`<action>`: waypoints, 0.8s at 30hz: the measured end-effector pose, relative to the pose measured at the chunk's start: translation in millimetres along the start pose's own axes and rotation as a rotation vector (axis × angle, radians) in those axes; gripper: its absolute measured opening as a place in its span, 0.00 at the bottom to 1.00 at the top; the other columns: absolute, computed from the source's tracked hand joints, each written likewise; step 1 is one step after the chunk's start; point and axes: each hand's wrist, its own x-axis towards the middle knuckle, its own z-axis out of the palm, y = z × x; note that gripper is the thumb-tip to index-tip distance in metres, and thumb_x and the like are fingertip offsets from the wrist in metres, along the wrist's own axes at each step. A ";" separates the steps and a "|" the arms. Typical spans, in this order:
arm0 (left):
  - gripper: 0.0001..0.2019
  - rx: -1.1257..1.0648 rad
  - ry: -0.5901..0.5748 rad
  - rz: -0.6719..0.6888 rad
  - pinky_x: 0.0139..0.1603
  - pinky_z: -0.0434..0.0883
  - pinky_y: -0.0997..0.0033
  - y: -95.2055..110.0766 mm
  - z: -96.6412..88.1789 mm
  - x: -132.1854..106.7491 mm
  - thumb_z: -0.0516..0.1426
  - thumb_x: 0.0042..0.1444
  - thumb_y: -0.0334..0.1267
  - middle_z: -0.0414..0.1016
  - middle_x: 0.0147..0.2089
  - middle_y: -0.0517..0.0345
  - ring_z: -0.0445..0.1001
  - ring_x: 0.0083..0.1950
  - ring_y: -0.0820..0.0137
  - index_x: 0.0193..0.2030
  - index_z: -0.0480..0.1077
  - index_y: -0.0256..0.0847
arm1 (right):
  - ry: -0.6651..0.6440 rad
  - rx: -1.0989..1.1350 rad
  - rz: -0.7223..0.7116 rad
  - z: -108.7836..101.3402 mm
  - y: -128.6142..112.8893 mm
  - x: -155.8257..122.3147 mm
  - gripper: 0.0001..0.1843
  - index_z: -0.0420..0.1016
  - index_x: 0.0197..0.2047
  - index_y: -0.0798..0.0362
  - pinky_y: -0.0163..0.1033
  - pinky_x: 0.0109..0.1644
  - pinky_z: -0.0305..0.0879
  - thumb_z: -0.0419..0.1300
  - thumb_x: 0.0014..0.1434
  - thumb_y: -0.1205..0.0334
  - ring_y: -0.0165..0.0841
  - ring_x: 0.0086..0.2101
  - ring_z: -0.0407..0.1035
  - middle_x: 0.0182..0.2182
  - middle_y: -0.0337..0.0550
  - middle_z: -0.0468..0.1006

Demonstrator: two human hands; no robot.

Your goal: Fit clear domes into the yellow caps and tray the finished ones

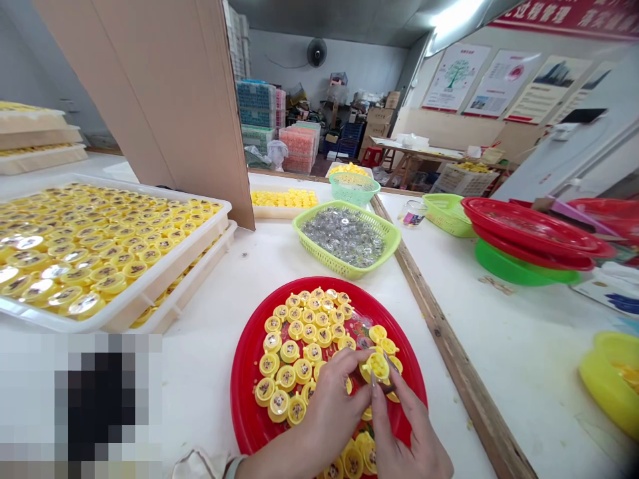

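Over the round red tray [244, 332], both hands meet at a small yellow plastic cup with a side loop [377, 366]; yellow bits show inside it. Thumb and fingers of my left hand [332, 399] pinch its left side. My right hand [407, 426] has its fingertips closed on the right and lower edge. On the tray lie many similar yellow pieces [294, 349], most topped with a small round picture under a shiny cover. More yellow pieces [352, 459] sit at the tray's near edge, partly hidden by my hands.
Behind the tray stands a light green basket [389, 243] of clear plastic pieces. Stacked white trays [219, 216] of yellow pieces fill the left, beside a cardboard sheet [164, 93]. A wooden strip [449, 352] runs along the right. Red trays [539, 229] and a yellow bowl [609, 379] stand beyond it.
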 end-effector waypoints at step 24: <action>0.23 0.137 -0.311 0.060 0.52 0.69 0.66 15.9 -7.5 -0.9 0.57 0.57 0.25 0.75 0.47 0.55 0.73 0.49 0.66 0.57 0.72 0.50 | -0.373 0.332 -0.318 -22.8 50.3 13.1 0.33 0.60 0.67 0.46 0.45 0.53 0.73 0.54 0.62 0.78 0.40 0.54 0.68 0.56 0.51 0.69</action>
